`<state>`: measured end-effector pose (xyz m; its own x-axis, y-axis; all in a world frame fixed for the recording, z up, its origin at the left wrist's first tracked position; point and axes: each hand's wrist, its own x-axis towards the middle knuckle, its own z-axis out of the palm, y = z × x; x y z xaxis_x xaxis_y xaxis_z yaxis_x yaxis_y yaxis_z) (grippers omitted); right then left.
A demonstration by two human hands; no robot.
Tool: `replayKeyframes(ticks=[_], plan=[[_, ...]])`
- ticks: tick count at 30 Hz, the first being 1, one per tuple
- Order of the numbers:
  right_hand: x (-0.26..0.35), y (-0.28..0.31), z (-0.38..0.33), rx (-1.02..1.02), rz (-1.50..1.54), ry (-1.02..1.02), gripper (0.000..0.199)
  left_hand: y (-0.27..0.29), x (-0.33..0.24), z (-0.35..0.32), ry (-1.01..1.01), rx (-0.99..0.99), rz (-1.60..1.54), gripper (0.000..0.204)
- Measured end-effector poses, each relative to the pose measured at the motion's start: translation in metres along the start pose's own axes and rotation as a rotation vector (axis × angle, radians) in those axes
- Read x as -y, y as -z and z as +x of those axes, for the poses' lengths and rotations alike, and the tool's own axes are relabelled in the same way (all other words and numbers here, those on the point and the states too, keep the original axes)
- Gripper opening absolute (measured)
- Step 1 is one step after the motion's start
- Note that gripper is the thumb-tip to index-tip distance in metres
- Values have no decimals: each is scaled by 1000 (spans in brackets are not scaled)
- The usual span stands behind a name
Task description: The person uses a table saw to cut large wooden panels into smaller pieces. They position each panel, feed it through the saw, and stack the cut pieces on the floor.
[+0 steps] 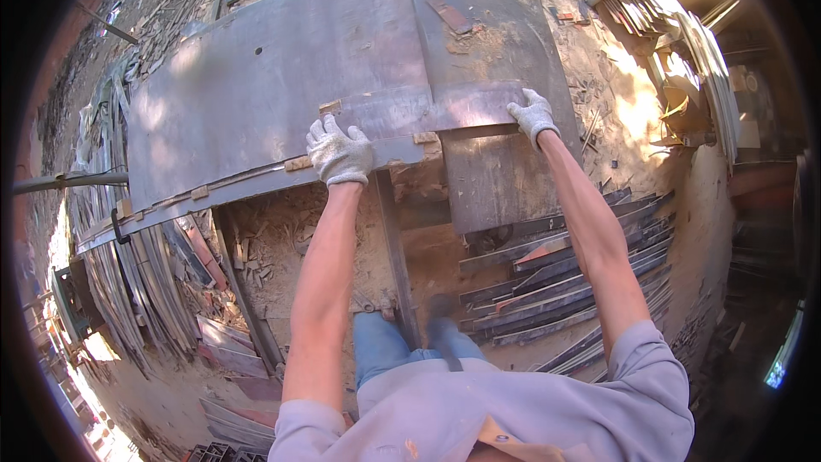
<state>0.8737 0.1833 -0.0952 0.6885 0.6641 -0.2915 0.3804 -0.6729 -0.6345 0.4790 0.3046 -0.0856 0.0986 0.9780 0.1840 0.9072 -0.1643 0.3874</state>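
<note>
Board (479, 106) lies across sheets (282, 60), between the hands. Right hand (534, 115) half-curled at its right end; can't tell if gripping. Left hand (339, 151) open, fingers spread, by its left end, near block (330, 107).

We are recording bright, dappled daylight falling across the wide, flat grey board (282, 60) and glaring on the brown, sandy ground (637, 107) at right. Deep shadow is covering the far right; fisheye distortion is bending straight edges.
</note>
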Motion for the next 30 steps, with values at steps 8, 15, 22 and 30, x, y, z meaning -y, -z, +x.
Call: replayKeyframes(ticks=[8,15,22,30], plan=[[5,-7,17,-69,57,65,37,-6,-10,28,13,8,-3,53],[-3,-8,13,-21,49,-76,33,0,-6,20,9,-25,-43,53],[-30,3,-58,-26,41,-69,37,12,8,-50,0,-81,-41,50],[-84,7,-139,-9,73,-147,37,42,24,-138,29,-25,-19,55]])
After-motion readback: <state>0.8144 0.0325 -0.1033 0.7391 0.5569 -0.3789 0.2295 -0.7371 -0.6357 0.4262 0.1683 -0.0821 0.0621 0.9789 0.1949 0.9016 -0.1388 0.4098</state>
